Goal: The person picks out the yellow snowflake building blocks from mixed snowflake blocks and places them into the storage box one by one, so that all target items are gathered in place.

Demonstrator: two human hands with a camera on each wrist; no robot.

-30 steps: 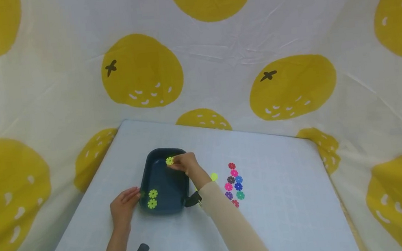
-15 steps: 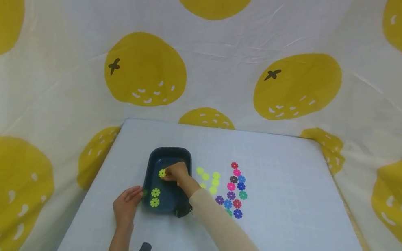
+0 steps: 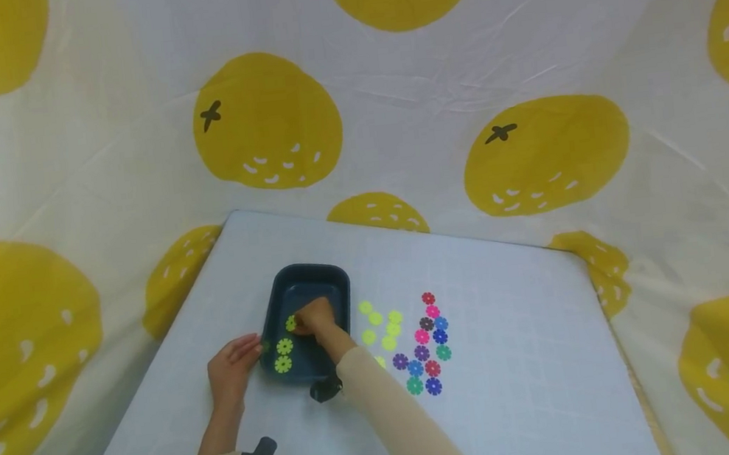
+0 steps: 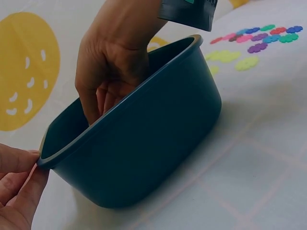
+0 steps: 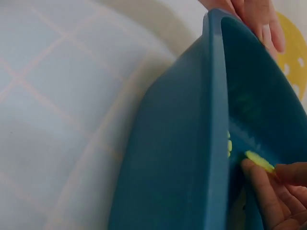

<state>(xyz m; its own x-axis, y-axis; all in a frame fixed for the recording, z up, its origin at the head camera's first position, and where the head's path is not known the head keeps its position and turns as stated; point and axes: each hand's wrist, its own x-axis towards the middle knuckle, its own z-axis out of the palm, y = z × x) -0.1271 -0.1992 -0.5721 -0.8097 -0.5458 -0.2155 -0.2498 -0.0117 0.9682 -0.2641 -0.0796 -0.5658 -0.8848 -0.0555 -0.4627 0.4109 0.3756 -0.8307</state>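
A dark teal plastic tub (image 3: 300, 285) stands on the table. My left hand (image 3: 227, 368) pinches its left rim between thumb and fingers, plain in the left wrist view. Inside the tub, my right hand (image 3: 315, 318) pinches a yellow flower-shaped disc (image 5: 260, 162) between thumb and fingertips, low near the floor. In the head view that disc lies in line with two more yellow discs (image 3: 284, 347) on the tub floor. Whether the held disc touches the floor, I cannot tell.
Right of the tub lie several loose yellow discs (image 3: 393, 329). Beyond them are several discs in other colours, such as a red disc (image 3: 433, 368) and a green disc (image 3: 414, 385). The white cloth-covered table (image 3: 523, 344) stands against a fruit-patterned curtain (image 3: 405, 104).
My right hand has moved down and toward the near end of the tub, carrying the yellow disc to the two others. The left hand keeps its hold on the rim.
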